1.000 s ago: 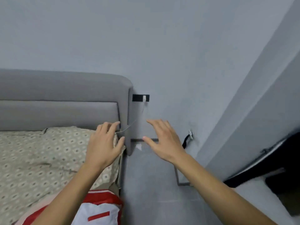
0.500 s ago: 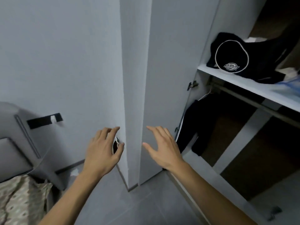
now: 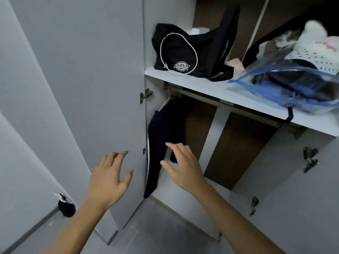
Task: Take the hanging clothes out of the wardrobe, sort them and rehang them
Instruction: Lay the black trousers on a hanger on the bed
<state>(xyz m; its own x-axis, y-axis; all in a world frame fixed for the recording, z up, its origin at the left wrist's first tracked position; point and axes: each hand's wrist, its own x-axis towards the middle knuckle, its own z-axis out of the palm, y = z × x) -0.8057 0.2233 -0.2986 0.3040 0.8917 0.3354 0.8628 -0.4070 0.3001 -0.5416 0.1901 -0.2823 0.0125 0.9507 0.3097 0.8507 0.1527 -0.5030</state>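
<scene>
The wardrobe stands open in front of me. A dark navy garment (image 3: 165, 129) with a white side stripe hangs from a pale hanger (image 3: 166, 103) at the far left of the metal rail (image 3: 229, 105) under the white shelf (image 3: 201, 85). My right hand (image 3: 181, 165) is stretched out in front of the garment's lower part, fingers spread and relaxed, holding nothing. My left hand (image 3: 110, 178) is raised beside it, in front of the open wardrobe door (image 3: 91, 88), fingers loosely spread and empty.
On the shelf sit a black bag (image 3: 187, 52) with a white oval logo, a clear zip bag (image 3: 293, 85) of blue clothes, and a white cap (image 3: 319, 50). A small dark object (image 3: 66, 208) lies at the wall's base. Grey floor lies below.
My view has swung right from the bed and wall to the open wardrobe. Both hands stayed raised and empty; the right hand is now in front of the hanging dark garment.
</scene>
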